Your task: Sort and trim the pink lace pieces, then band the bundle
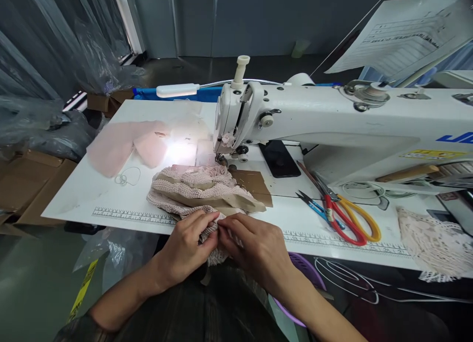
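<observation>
A bunched pink knitted fabric piece point(185, 187) with tan strips lies on the white table, its far edge close to the needle area of the sewing machine point(236, 120). Its near end hangs over the table's front edge. There my left hand point(192, 238) pinches the fabric between thumb and forefinger. Right beside it, my right hand point(254, 243) is closed on the same fabric, fingertips nearly touching the left ones. Exactly what lies between the right fingertips is partly hidden.
Red and yellow-handled scissors point(351, 216) and blue thread snips point(321, 209) lie right of the fabric. A black phone point(280, 158) rests under the machine arm. Pale pink cut pieces point(125, 142) are at the left, lace fabric point(436, 238) at the far right. Cardboard boxes point(33, 184) stand left.
</observation>
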A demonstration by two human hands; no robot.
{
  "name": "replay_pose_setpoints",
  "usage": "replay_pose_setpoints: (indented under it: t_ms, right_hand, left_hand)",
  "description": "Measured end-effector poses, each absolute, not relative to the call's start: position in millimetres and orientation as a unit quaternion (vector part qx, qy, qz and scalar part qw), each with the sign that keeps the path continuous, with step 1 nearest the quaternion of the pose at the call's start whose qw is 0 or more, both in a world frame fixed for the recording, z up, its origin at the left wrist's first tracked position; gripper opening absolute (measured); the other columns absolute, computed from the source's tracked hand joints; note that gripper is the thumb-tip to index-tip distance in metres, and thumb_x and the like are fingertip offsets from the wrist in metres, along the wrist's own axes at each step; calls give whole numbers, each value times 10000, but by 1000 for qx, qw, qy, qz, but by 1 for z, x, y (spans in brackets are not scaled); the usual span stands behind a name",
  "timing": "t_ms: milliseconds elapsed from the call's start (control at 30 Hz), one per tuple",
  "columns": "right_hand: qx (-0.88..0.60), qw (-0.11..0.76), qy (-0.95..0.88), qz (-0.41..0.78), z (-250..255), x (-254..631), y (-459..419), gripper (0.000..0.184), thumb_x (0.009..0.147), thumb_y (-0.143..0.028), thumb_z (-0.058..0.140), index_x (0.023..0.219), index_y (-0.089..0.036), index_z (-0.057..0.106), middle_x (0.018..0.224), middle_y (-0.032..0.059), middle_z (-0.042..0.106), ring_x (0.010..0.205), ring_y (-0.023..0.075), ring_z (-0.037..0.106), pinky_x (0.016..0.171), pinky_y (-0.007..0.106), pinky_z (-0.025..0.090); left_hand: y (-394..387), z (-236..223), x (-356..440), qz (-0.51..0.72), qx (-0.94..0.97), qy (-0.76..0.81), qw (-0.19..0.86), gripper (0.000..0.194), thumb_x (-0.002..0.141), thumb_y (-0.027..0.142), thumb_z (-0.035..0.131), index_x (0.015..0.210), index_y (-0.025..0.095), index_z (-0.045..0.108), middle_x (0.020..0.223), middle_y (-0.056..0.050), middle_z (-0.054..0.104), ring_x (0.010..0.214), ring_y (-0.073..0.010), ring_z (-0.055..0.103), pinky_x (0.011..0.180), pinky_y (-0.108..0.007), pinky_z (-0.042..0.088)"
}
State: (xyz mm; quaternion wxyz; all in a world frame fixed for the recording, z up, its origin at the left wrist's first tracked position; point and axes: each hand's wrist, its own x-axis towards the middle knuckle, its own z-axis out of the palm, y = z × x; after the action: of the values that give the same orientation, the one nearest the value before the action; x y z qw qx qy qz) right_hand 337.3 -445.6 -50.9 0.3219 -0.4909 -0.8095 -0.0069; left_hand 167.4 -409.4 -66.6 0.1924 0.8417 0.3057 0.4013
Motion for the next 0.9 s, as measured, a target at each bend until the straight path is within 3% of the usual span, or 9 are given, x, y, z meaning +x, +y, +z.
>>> replay_pose_setpoints:
  t_ms: [133, 300, 433, 533, 633, 733, 900]
  right_hand:
    - [-505, 261, -815, -118, -48, 334, -443, 262, 953, -119, 442, 756, -161, 609, 635, 14, 588, 530, 147, 502, 493, 296, 269]
    - [-475, 218, -842, -136, -46, 336, -435, 260, 914, -69, 403, 720, -164, 550, 607, 12, 533, 490, 148, 474, 459, 309, 221]
    - [-446, 235, -853, -136, -53, 342, -428, 263, 944, -115, 377, 729, -170, 518, 603, -2, 512, 479, 128, 443, 445, 286, 234]
    - [-451, 277, -839, -127, -65, 344, -424, 233, 940, -135, 385, 743, -175, 505, 625, 0, 529, 488, 114, 432, 441, 258, 246]
    - [-468, 321, -823, -32, -74, 345, -421, 143, 875, -113, 421, 772, -179, 496, 647, -8, 534, 499, 103, 441, 460, 230, 299]
    - [-480, 326, -804, 134, -70, 348, -419, 96, 829, -97, 485, 792, -184, 503, 668, -15, 543, 557, 109, 491, 510, 221, 367]
    - [-489, 357, -735, 305, -52, 368, -426, 86, 929, -197, 523, 978, -192, 594, 842, 24, 649, 708, 128, 604, 617, 231, 486]
  left_hand:
    - [-409, -69, 168, 386, 858, 295, 170, 282, 907, 90, 545, 1186, 64, 579, 926, -118, 680, 841, -184, 678, 746, -293, 600]
    - [-408, -67, 165, 364, 874, 278, 164, 306, 915, 97, 539, 1219, 64, 552, 933, -117, 667, 856, -185, 676, 753, -294, 604]
    - [-406, -65, 162, 332, 885, 300, 130, 294, 928, 104, 506, 1217, 74, 545, 974, -130, 680, 901, -209, 691, 771, -319, 604]
    - [-402, -68, 161, 308, 886, 319, 137, 192, 944, 159, 489, 1101, 87, 573, 883, -100, 696, 788, -198, 701, 683, -292, 592]
    - [-397, -74, 159, 270, 897, 315, 154, 150, 951, 180, 449, 917, 123, 585, 699, -38, 649, 602, -167, 650, 549, -259, 526]
    - [-392, -79, 158, 255, 901, 311, 163, 180, 933, 175, 436, 820, 147, 573, 648, -15, 615, 560, -148, 612, 525, -245, 474]
    - [-390, -82, 158, 278, 885, 329, 177, 155, 914, 196, 455, 835, 168, 585, 628, 13, 620, 546, -126, 594, 537, -221, 457]
